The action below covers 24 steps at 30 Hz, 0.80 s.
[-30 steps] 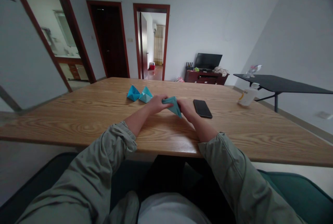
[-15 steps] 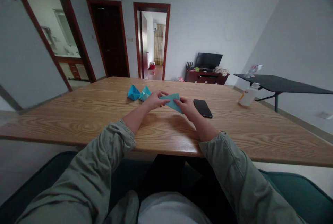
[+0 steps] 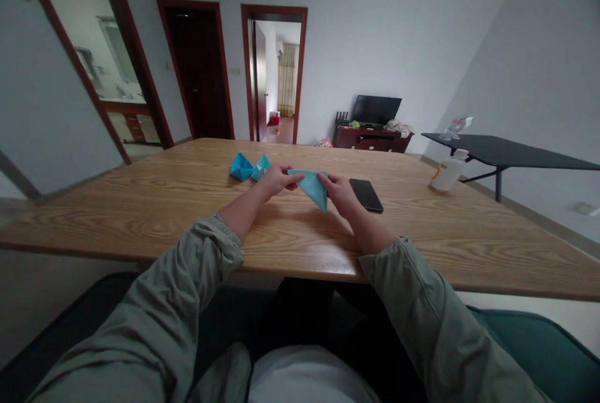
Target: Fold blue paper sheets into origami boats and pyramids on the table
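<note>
A light blue sheet of folded paper (image 3: 314, 188) is stretched between my hands, just over the wooden table. It looks like a triangle with one corner pointing down toward me. My left hand (image 3: 280, 180) pinches its left corner between thumb and fingers. At the upper right corner my right hand (image 3: 339, 190) grips it, thumb on the near face and the other fingers mostly hidden behind. Two folded paper shapes stand beyond my left hand: a darker blue one (image 3: 240, 167) and a lighter blue one (image 3: 260, 167), close together.
A black phone (image 3: 366, 195) lies just right of my right hand. Farther right on the wooden table (image 3: 403, 234) stands a whitish plastic bottle (image 3: 449, 172). Beyond it is a dark folding table (image 3: 520, 152) with a clear bottle (image 3: 455, 128).
The paper has turned in my hands: its top edge now lies nearly level and a corner hangs lower toward me. Both hands have shifted only slightly and keep their hold.
</note>
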Tool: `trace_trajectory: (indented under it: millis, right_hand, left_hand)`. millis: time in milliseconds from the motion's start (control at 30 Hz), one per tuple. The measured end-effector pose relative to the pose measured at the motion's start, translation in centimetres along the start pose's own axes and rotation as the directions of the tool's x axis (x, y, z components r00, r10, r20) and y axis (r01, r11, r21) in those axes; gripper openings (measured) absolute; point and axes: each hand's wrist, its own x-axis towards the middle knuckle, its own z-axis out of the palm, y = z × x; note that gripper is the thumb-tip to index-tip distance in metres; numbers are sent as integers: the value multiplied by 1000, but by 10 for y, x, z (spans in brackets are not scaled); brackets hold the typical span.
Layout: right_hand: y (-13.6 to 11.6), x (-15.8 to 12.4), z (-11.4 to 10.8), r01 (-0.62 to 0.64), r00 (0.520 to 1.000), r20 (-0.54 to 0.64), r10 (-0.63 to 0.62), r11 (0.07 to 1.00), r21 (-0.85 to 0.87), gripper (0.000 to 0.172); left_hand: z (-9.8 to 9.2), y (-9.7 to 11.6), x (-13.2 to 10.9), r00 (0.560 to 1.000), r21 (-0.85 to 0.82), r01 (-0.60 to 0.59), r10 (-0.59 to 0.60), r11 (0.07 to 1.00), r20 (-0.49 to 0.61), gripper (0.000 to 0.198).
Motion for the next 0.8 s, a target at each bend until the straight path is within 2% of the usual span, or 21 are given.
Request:
trace_trajectory:
  millis: [100,167,300,400,533,667,733,800]
  right_hand:
    - [-2,-1,1,-34,999,3,34,998,55,45]
    - [-3,-3,2,-51,998,49,48,997,54,44]
    - [-1,-5,3,-57,977,201,68,997,-61,40]
    - [2,-4,3,-42,968,243,66,994,-101,38]
    - [5,0,2,-20,980,198,36,996,-81,38]
    - [4,1,0,-31,996,89,30,1000,7,40]
    - [4,2,0,-19,999,35,19,1000,21,40]
    - [4,2,-1,4,1000,22,-4,1000,-2,38]
  left_hand:
    - [-1,-1,2,999,-57,-16,14,998,-38,43]
    - [-1,-1,4,995,-86,-43,35,995,-97,44]
    - [-2,0,5,978,-109,-100,78,989,-193,46]
    - [-3,2,5,975,-79,-96,78,992,-206,50]
    - [-4,4,4,987,-101,-30,14,994,-161,53]
    - [0,1,1,998,-61,60,-59,996,15,52]
    - [2,-2,-1,996,30,38,-40,999,78,49]
    - [5,-3,-2,996,95,-8,-1,995,88,44]
